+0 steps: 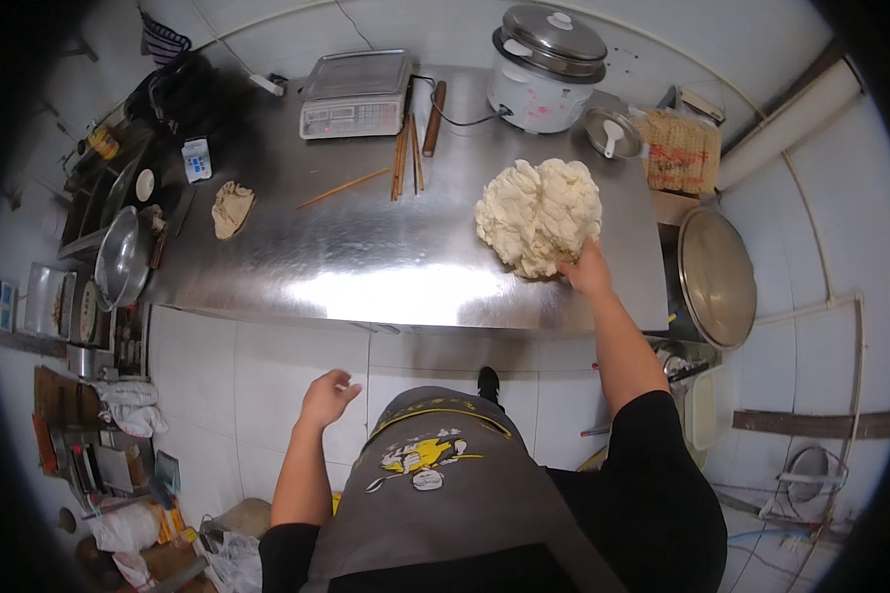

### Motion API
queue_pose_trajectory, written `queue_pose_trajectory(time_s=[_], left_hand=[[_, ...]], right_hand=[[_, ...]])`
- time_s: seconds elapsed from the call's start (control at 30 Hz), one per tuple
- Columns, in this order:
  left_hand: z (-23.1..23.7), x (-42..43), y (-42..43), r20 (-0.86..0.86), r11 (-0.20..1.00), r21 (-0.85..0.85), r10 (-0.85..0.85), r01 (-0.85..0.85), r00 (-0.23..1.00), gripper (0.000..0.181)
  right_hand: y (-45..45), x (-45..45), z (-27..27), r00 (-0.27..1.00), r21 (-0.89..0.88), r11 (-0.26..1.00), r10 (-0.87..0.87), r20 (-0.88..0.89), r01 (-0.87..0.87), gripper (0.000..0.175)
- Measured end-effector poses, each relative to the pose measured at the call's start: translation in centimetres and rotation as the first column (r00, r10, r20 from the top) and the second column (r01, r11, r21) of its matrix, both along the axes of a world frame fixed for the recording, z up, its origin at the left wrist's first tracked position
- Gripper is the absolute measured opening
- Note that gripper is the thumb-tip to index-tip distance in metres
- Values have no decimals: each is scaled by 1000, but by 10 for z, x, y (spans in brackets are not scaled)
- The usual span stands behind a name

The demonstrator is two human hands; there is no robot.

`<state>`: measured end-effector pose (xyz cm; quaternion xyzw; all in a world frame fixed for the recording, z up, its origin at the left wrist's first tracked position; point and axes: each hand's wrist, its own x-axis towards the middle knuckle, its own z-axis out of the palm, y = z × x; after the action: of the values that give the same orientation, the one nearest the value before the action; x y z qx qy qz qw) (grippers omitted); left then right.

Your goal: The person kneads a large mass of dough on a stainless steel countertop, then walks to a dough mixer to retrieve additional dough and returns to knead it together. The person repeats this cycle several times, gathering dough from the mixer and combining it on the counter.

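Observation:
A large, lumpy mass of pale dough (540,211) lies on the right part of the stainless steel table (267,274). My right hand (588,268) grips its near right edge, thumb toward the front and some fingers hidden against the dough. My left hand (329,399) hangs in the air short of the table's front edge, holding nothing, with fingers loosely curled and thumb apart. A small crumpled beige cloth or dough piece (231,210) sits at the table's left.
Behind the dough stand a rice cooker (541,81) and a metal bowl with a white scoop (612,135). A digital scale (356,95), wooden sticks (400,159) and a rolling pin (435,118) occupy the back middle. Metal basins (716,278) flank the table; shelves stand left.

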<state>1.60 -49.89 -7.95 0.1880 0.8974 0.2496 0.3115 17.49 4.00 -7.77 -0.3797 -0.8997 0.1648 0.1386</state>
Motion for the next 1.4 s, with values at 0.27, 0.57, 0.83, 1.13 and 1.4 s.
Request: queue_pose_trajectory(time_s=[0.27,0.57,0.83,1.13,1.4], left_hand=[[-75,45,-102,118,975,-55,222,-216,968,46],[-105,132,-89,348,892,-42,436,-451,830,34],[-117,192,-63,318,927,-104,375,-361,871,30],[-114,216,-35,305,919,-127,394,-373,867,33],[-102,210,-23,327,925,-122,379,-359,866,27]], right_hand=[[-51,12,-30,935,-104,992,-106,-337,76,18],[-54,3,-37,959,137,988,-26,-283,68,18],[-41,-9,-41,985,68,998,8,-172,4,15],[-37,-3,-56,876,-486,874,-252,-410,24,18],[-16,69,-68,666,-875,484,-657,-355,11,12]])
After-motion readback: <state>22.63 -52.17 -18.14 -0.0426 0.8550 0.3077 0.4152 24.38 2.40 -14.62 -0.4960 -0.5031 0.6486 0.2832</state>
